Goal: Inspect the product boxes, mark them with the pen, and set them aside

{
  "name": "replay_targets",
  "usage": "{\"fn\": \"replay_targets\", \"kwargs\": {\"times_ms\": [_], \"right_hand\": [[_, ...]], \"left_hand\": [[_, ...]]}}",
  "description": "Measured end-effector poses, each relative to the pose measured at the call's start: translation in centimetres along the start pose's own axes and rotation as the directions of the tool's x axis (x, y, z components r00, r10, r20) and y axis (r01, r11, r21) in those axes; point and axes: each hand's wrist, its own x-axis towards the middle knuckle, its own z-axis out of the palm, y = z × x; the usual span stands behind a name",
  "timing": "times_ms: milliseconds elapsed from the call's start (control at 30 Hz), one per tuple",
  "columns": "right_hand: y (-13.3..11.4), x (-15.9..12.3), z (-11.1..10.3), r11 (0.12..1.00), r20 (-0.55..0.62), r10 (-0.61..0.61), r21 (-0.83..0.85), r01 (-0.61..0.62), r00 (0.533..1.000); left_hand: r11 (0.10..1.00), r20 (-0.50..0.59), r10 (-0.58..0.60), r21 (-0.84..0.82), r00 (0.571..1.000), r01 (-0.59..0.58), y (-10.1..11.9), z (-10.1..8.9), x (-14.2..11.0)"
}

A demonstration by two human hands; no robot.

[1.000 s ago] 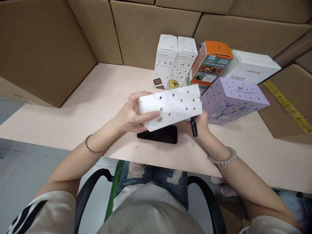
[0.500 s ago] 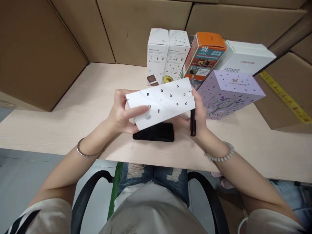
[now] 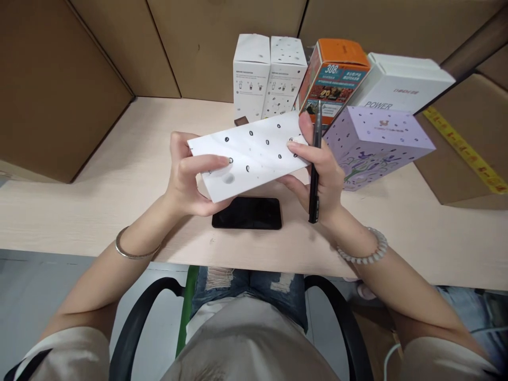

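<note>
Between my hands, tilted above the table, is a white carton [image 3: 257,164] printed with small dark bean-like marks. My left hand [image 3: 190,177] is closed round its left end, index finger laid across the printed face. At the other end my right hand [image 3: 323,172] grips the carton too, its index finger pressed on the face near the corner. A black pen [image 3: 314,185] is also tucked in the right hand, standing nearly upright with its tip pointing away from me. Below the carton a black smartphone [image 3: 248,214] lies flat, its top edge partly covered.
Behind stand two white cartons [image 3: 251,71], an orange box [image 3: 341,58] and a white POWER box [image 3: 408,84]. A purple flowered box [image 3: 389,137] is right of my hand. Large cardboard boxes [image 3: 222,47] wall the back and left of the table [image 3: 99,211].
The carton has shifted slightly left and towards the far side of the view. My right index finger has come onto its face, and the pen shows more fully.
</note>
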Motion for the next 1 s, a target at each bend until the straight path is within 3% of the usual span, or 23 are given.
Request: {"fn": "replay_targets", "kwargs": {"times_ms": [100,233,333,433,500,567,667,733,833,933,1000], "right_hand": [[0.1,0.4,0.3,1.0,0.004,0.001,-0.002,-0.001,1.0],[1.0,0.4,0.7,0.994,-0.014,-0.067,0.088,0.068,0.998],[2.1,-0.1,1.0,0.98,-0.024,-0.003,0.199,0.008,1.0],[3.0,-0.6,1.4,0.963,0.033,0.117,0.24,-0.121,0.993],[3.5,-0.7,1.8,0.945,0.092,0.183,0.259,-0.201,0.979],[3.7,-0.7,2.3,0.917,0.117,0.218,0.314,-0.245,0.969],[2.9,-0.8,2.9,0.857,0.172,0.274,0.403,-0.321,0.946],[2.0,-1.0,3.0,0.812,0.217,0.324,0.435,-0.388,0.921],[0.8,-1.1,3.0,0.762,0.186,0.428,0.451,-0.464,0.884],[0.5,-1.1,3.2,0.74,0.135,0.478,0.47,-0.481,0.868],[0.4,-1.2,3.5,0.717,0.141,0.499,0.488,-0.499,0.855]], "left_hand": [[0.995,-0.001,0.095,-0.015,0.996,-0.095,-0.4,0.1,0.2],[0.994,0.005,-0.082,0.069,0.997,0.081,0.2,0.4,0.3],[0.989,-0.036,-0.031,0.14,0.999,0.036,0.2,0.2,0.4],[0.978,-0.063,-0.172,0.106,0.983,0.178,-0.3,-0.5,0.7],[0.965,-0.144,-0.255,0.022,0.956,0.261,-0.8,-0.9,1.1],[0.967,-0.233,-0.245,-0.132,0.941,0.219,-1.3,-1.1,1.6],[0.901,-0.198,-0.313,-0.371,0.929,0.224,-1.4,-0.8,1.9],[0.795,-0.066,-0.497,-0.434,0.865,0.423,-0.8,-0.4,1.6],[0.579,0.033,-0.738,-0.481,0.674,0.658,0.9,0.5,1.2],[0.332,0.156,-0.862,-0.546,0.483,0.769,2.9,1.5,1.6],[0.253,0.213,-0.873,-0.568,0.438,0.783,4.0,2.0,2.2]]}}
